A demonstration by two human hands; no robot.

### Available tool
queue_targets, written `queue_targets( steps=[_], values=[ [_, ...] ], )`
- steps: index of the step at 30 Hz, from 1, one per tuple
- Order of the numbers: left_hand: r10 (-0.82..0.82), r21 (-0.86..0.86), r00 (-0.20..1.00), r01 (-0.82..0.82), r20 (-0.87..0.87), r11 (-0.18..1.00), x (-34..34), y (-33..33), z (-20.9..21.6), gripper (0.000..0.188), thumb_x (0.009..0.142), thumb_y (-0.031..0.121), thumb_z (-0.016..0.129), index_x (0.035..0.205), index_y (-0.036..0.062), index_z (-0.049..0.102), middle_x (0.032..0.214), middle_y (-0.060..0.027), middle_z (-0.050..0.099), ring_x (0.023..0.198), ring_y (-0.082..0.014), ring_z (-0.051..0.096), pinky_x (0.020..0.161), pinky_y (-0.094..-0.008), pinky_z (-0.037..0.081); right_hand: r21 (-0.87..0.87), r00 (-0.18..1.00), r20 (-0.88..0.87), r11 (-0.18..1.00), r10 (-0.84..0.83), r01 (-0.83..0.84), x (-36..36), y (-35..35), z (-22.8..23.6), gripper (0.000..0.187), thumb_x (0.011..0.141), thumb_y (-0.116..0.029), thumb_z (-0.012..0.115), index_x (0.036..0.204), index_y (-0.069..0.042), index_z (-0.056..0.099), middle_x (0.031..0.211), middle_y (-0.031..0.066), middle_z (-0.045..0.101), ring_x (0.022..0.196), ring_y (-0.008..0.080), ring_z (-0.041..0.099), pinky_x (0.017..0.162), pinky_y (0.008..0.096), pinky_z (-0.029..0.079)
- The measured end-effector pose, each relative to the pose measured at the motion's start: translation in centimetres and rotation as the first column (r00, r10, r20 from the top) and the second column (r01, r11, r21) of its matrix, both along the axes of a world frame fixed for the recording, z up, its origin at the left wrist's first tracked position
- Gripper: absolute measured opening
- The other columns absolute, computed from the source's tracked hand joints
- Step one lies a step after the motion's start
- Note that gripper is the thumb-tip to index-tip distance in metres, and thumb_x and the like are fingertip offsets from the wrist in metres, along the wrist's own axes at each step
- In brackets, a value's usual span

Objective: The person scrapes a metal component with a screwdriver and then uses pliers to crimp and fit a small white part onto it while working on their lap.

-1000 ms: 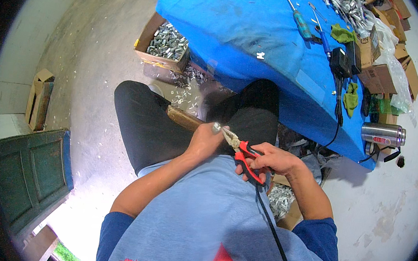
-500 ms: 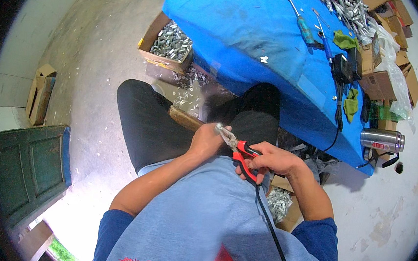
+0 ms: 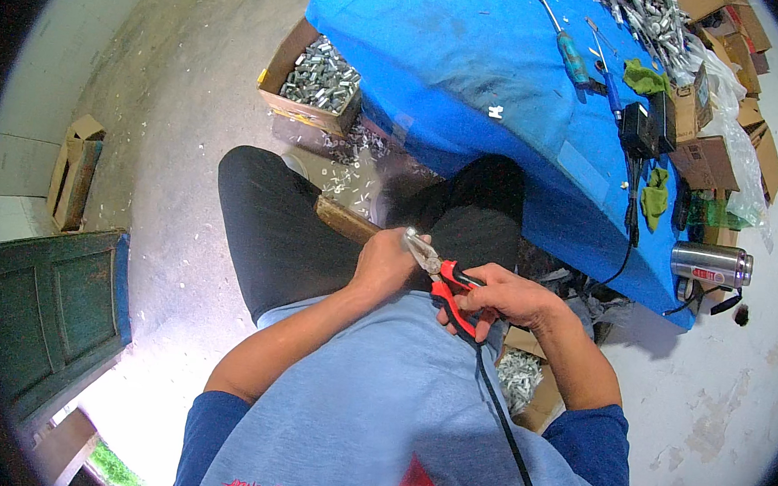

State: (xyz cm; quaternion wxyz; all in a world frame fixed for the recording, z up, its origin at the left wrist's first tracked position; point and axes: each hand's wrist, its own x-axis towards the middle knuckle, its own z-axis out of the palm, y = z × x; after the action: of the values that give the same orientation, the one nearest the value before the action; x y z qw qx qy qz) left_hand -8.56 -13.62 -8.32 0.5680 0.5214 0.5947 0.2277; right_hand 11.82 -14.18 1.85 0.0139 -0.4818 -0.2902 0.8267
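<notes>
My right hand [image 3: 514, 299] is wrapped round the red and black handles of a pair of pliers [image 3: 454, 289], whose jaws point up and left. A black cord trails from the handle down over my apron. My left hand [image 3: 386, 263] is closed on a small silver metal piece [image 3: 410, 235], right by the plier jaws. Whether the jaws touch or grip that piece is too small to tell. Beside my left hand, a worn wooden board [image 3: 345, 219] sticks out between my knees; its near end is hidden.
A carton [image 3: 312, 116] full of small metal pieces stands ahead, with white scraps on the floor beside it. The blue-covered table [image 3: 477, 58] bears screwdrivers [image 3: 571, 58], a black adapter [image 3: 637, 128], green cloths and a metal heap. A steel flask [image 3: 712, 264] lies at the right.
</notes>
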Motion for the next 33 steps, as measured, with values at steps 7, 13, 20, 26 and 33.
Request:
queue_targets(
  steps=[7,13,20,26,33],
  values=[
    [0.009,0.018,1.0,-0.009,0.008,1.0,0.0,-0.1,-0.7,0.036,0.089,0.034,0.065,0.08,-0.0014,0.068,0.07,-0.0084,0.067,0.065,-0.0123,0.06,0.062,-0.032,0.047,0.006,1.0,0.008,1.0,0.01,-0.01,0.0,-0.2,0.0,0.033,0.083,-0.016,0.058,0.112,0.0,0.057,0.098,0.014,0.069,0.081,0.0182,0.068,0.054,0.0271,0.056],
    [-0.009,0.007,0.999,0.009,-0.039,1.0,0.1,0.0,-0.2,0.034,0.089,0.032,0.065,0.081,-0.0003,0.069,0.07,-0.0091,0.067,0.066,-0.0126,0.061,0.062,-0.0324,0.047,-0.019,0.999,0.005,0.999,-0.036,0.036,0.1,-0.5,-0.1,0.032,0.083,-0.016,0.059,0.11,0.0,0.058,0.096,0.0144,0.069,0.08,0.019,0.069,0.053,0.0267,0.056],
    [0.006,0.06,0.999,-0.004,-0.039,0.998,0.2,-0.3,-1.4,0.033,0.089,0.029,0.064,0.084,-0.003,0.067,0.069,-0.0108,0.066,0.064,-0.0128,0.059,0.06,-0.0332,0.047,-0.09,0.983,-0.074,0.983,-0.167,0.16,0.6,-0.5,-1.2,0.035,0.085,-0.011,0.057,0.113,0.009,0.054,0.099,0.0247,0.067,0.081,0.029,0.071,0.049,0.0287,0.059],
    [0.01,0.043,1.0,-0.009,-0.022,0.999,0.2,0.0,-0.7,0.029,0.089,0.025,0.063,0.088,-0.0039,0.067,0.068,-0.0089,0.065,0.064,-0.0127,0.057,0.06,-0.0327,0.046,-0.098,0.983,-0.1,0.985,-0.154,0.144,0.6,-0.4,-1.1,0.037,0.085,-0.013,0.057,0.114,0.009,0.053,0.099,0.0259,0.067,0.081,0.0319,0.071,0.049,0.0301,0.06],
    [0.019,0.068,0.991,-0.028,0.129,0.997,0.0,-0.1,-0.5,0.025,0.089,0.021,0.063,0.091,-0.0036,0.066,0.077,-0.0082,0.067,0.071,-0.011,0.058,0.066,-0.0309,0.048,-0.113,0.978,-0.099,0.979,-0.181,0.17,0.6,-0.2,-0.5,0.035,0.083,-0.013,0.056,0.113,0.005,0.055,0.097,0.0204,0.068,0.078,0.0257,0.071,0.05,0.0287,0.057]
  ],
)
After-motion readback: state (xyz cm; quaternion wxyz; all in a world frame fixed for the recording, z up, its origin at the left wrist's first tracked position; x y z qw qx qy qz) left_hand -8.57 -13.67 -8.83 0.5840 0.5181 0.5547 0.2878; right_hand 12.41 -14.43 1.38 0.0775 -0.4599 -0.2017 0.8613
